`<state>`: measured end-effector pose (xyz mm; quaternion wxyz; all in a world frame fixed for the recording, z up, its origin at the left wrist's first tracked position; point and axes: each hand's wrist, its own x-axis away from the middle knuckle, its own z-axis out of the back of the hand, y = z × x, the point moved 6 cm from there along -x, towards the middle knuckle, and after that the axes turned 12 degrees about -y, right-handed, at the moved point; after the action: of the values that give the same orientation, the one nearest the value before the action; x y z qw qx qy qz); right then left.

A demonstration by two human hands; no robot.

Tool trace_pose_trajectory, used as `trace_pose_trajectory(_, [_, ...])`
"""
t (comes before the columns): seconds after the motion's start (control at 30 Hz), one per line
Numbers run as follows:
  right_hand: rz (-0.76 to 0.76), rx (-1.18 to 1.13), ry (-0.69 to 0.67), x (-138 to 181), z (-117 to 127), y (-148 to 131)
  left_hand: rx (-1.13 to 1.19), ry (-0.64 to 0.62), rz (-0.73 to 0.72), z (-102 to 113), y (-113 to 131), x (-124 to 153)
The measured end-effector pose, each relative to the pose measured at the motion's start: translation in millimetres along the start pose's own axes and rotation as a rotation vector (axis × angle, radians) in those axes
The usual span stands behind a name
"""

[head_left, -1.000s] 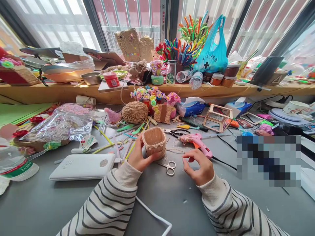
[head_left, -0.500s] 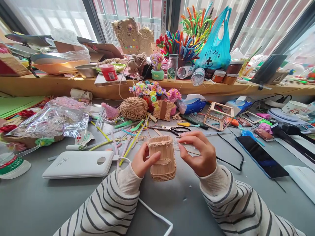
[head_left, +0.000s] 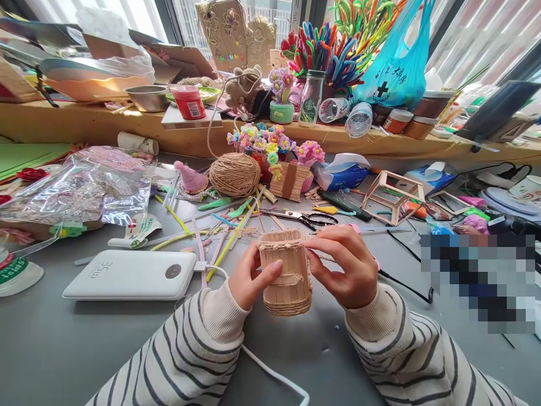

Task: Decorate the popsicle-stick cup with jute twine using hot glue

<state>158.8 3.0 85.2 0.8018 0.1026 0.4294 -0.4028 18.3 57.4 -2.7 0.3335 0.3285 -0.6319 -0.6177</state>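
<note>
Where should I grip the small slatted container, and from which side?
Best by the slatted wall of the container, from the left, as the left hand does, thumb on the near face. Those fairly flat slats, between bumpy rim and twine-wrapped base, should hold steady. The right hand is at the rim's right side.

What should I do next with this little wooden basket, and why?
Perhaps gently press the rim twine at its right corner with your right hand, while your left hand steadies the wooden basket. The twine looks bumpy along the rim, your right fingertips are at that corner, and your left hand grips the opposite side.
</note>
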Motion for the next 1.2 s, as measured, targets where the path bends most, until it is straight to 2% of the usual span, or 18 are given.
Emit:
trace_pose_trajectory(0.2, [0.016, 0.082, -0.006, 0.7, 0.6, -2.9, 0.022, 0.057, 0.019, -2.3, 2.7, 3.7])
trace_pose_trajectory(0.6, [0.041, 0.124, -0.036, 2.3, -1.8, -3.1, 0.026, -0.05, -0.012, -1.6, -1.3, -0.5])
trace_pose_trajectory(1.2, [0.007, 0.007, -0.035, 3.1, -0.9, 1.4, 0.078, 0.048, 0.025, -5.7, 4.3, 4.2])
